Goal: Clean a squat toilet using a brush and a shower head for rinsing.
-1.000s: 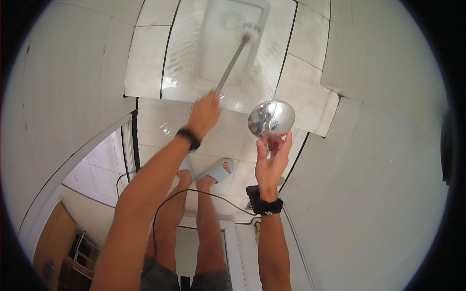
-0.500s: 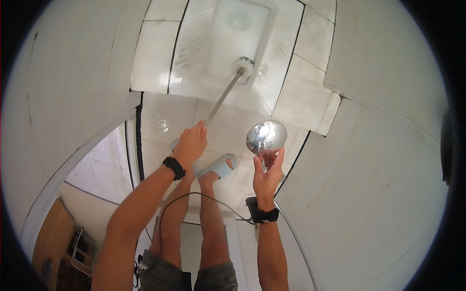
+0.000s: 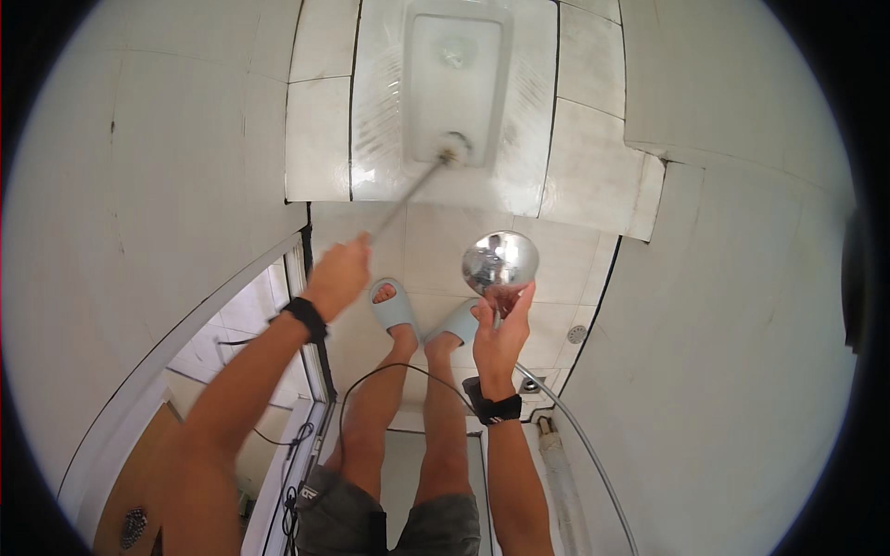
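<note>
My left hand [image 3: 340, 275] is closed round the end of a long-handled toilet brush [image 3: 406, 198]. The brush slants up and to the right, its bristles, blurred by motion, over the drain hole in the near part of a white squat toilet [image 3: 380, 120]. In my right hand [image 3: 502, 341] is a round chrome shower head [image 3: 500, 261], gripped by its neck and held above the floor tiles. A silvery hose [image 3: 586, 442] runs down past my right wrist. No water spray can be made out.
Pale tiles [image 3: 589, 157] form a raised step around the toilet. My feet, in light-blue slippers [image 3: 394, 306], stand below the step. A round floor drain [image 3: 577, 334] lies at the right. Walls rise close on both sides, with a doorway [image 3: 315, 315] at left. A black cable loops over my legs.
The whole view has shifted, bringing both slippers and the floor drain into sight. My left hand and the brush have moved left. The shower head stays held in my right hand.
</note>
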A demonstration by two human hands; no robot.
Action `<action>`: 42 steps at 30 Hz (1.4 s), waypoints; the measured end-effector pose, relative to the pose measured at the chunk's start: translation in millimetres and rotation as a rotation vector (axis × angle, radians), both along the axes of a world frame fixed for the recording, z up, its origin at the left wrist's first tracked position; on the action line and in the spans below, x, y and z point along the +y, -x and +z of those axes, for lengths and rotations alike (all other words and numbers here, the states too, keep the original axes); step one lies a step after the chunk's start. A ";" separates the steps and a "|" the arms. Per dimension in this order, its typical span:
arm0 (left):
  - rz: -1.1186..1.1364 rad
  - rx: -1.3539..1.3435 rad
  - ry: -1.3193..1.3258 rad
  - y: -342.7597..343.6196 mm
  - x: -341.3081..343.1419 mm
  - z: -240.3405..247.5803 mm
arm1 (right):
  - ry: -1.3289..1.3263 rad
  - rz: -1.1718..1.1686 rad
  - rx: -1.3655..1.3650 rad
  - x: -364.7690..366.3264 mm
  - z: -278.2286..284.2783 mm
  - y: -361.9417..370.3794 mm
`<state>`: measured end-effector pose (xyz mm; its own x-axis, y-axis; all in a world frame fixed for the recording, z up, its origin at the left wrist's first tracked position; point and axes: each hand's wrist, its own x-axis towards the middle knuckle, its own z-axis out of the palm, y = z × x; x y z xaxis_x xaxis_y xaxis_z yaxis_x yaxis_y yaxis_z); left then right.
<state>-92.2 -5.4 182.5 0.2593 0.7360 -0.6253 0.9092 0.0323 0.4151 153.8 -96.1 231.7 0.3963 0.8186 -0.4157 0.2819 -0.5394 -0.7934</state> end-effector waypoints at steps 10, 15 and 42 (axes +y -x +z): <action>-0.122 0.197 0.080 6.9 0.9 40.5 | -0.019 -0.201 0.037 -10.4 0.5 -5.7; -0.369 0.355 -0.139 44.5 51.1 39.4 | 0.080 -0.029 -0.038 -5.8 4.5 -8.8; -0.002 -0.034 0.063 49.4 -15.6 -65.9 | 0.041 -0.246 0.050 -21.7 16.7 -5.3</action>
